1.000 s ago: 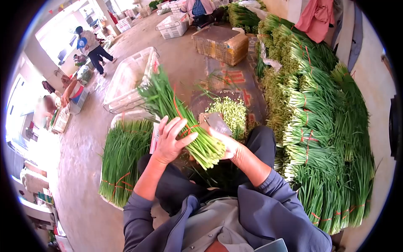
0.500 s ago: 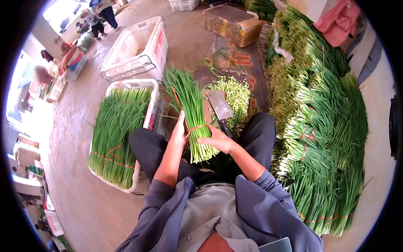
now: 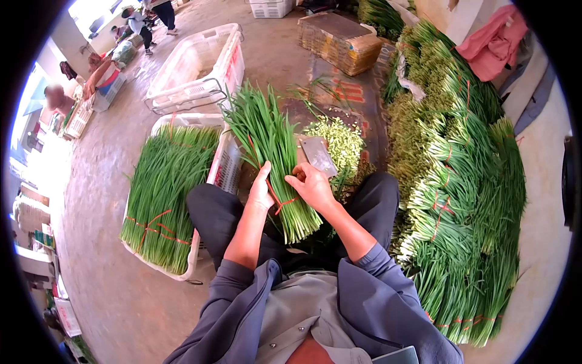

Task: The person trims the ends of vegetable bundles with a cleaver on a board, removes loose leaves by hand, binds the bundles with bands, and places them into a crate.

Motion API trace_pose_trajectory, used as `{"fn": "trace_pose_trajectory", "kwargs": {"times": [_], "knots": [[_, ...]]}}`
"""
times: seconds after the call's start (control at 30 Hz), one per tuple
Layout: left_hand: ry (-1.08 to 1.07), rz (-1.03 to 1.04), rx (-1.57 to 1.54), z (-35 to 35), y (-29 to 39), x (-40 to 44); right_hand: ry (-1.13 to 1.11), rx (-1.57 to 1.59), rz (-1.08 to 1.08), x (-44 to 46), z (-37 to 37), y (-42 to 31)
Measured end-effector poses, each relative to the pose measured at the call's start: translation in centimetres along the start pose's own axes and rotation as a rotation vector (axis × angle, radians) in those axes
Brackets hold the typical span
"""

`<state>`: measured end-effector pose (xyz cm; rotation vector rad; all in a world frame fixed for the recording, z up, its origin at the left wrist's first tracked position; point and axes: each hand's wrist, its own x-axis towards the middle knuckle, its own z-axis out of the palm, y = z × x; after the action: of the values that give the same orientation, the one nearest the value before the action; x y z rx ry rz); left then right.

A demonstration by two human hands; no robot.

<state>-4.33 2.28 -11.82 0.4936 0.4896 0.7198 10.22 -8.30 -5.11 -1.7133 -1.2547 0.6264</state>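
The long green bundle of slender leafy stalks paled to yellow-green toward its cut ends, striped by a thin orange-red tie. The rectangular white plastic crate showed a lattice of small holes on its side, while the flat dark mat bore bold orange-red markings. The slate-blue cloth jacket was plain over a light grey buttoned shirt.

Smooth stalks, metal cleaver.
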Motion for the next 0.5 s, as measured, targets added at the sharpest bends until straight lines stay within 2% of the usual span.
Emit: {"fn": "trace_pose_trajectory", "kwargs": {"times": [0.1,0.13,0.2,0.27,0.37,0.43,0.5], "knots": [[0.005,-0.008,-0.047,-0.7,0.2,-0.2,0.156,-0.017,-0.011,0.2,1.0,-0.4],[0.011,0.001,-0.06,-0.8,0.2,-0.1,0.141,-0.024,-0.017,0.4,1.2,-0.7],[0.013,0.026,-0.041,-0.9,0.3,-0.3,0.028,0.024,-0.198,0.4,1.7,-1.1],[0.02,0.066,-0.058,-0.4,0.2,-0.6,0.003,-0.11,-0.334,0.0,2.7,-1.4],[0.051,0.078,-0.019,-0.1,0.2,-0.8,0.056,-0.221,-0.301,0.1,4.0,-2.2],[0.031,0.094,-0.068,-0.1,0.1,-0.7,0.177,-0.217,-0.231,0.9,4.9,-2.3],[0.028,0.099,-0.076,-0.5,0.1,-0.6,0.126,-0.142,-0.285,1.7,4.7,-2.2]]}}
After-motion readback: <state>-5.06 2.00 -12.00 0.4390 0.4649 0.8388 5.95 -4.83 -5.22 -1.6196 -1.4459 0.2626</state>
